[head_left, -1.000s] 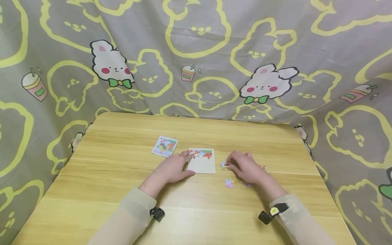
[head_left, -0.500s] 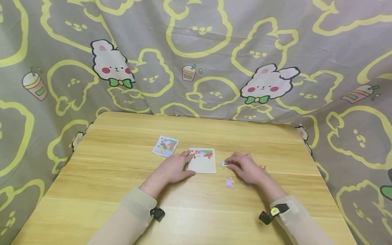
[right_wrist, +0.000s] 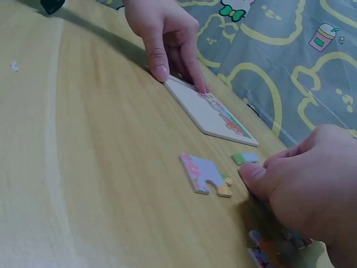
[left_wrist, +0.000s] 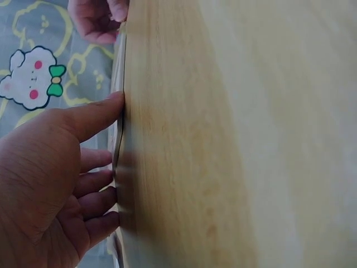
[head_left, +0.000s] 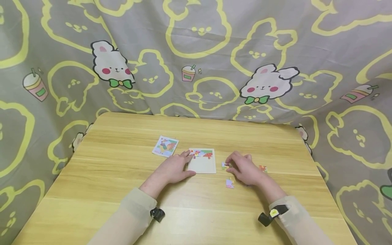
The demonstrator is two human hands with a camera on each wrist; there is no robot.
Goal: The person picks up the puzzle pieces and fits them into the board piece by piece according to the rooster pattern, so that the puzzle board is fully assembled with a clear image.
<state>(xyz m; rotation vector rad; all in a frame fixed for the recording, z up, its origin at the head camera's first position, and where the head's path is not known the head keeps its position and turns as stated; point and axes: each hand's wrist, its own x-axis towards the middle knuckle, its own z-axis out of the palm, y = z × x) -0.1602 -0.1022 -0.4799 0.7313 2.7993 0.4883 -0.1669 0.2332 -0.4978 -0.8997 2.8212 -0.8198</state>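
- While the left hand [head_left: 175,168] rests against the left side of the puzzle tray [head_left: 202,166], its fingers and thumb are extended and spread: fingertips at the far left portion, thumb at the near left corner.
- The puzzle tray lies flat near the middle of the table [head_left: 196,217], between the two hands.
- Along the far end of the tray, an assembled strip [head_left: 202,153] shows a coloured picture; tabs project from its near edge. The remainder of the tray shows its pale base.
- The right hand [head_left: 245,168] is positioned to the right of the tray. Its thumb and index finger are bent and pinch a green-and-blue piece [head_left: 224,166], which is apart from the tray.
- A lilac piece [head_left: 229,183] lies flat on the table, just nearer the person than the pinched piece. The right wrist view shows pink marks along one side and a curved notch.
- An orange-red piece [head_left: 262,168] lies on the far side of the right wrist, partly hidden by it.
- Further pieces [right_wrist: 262,251] lie beneath the right hand; their number cannot be determined.
- A picture card [head_left: 165,145] lies to the left of the tray, slightly rotated, beyond the left hand.
- Each wrist carries a black device; the left unit [head_left: 157,214] and the right unit [head_left: 269,216] sit at the light sleeves [head_left: 137,204].
- A grey curtain [head_left: 211,93] with yellow outlines, white rabbits and drink cups hangs behind the table.
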